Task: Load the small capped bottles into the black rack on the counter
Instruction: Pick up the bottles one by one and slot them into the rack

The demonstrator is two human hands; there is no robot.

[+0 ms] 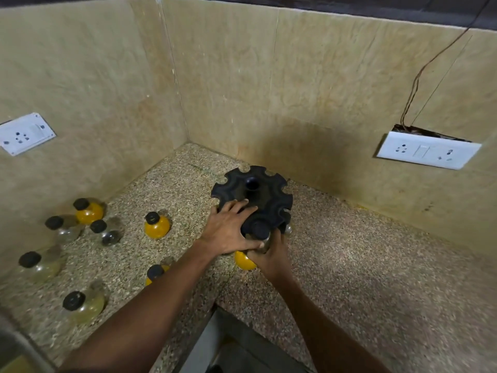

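Observation:
The black round rack (265,189) stands near the counter's inner corner, with notches around its rim and a hollow post in the middle. My left hand (228,230) presses flat on the rack's near top. My right hand (269,255) grips a black-capped bottle (259,228) with yellow contents (243,261) at the rack's near notch. Another bottle (288,228) hangs in a notch to the right. Several capped bottles stand loose on the left, one yellow (156,224), one clear (107,232).
Tiled walls meet in a corner behind the rack. A socket plate (25,133) is on the left wall, another (427,150) with dangling wires on the right wall. The speckled counter (363,251) has an inner cut-out edge at the bottom centre.

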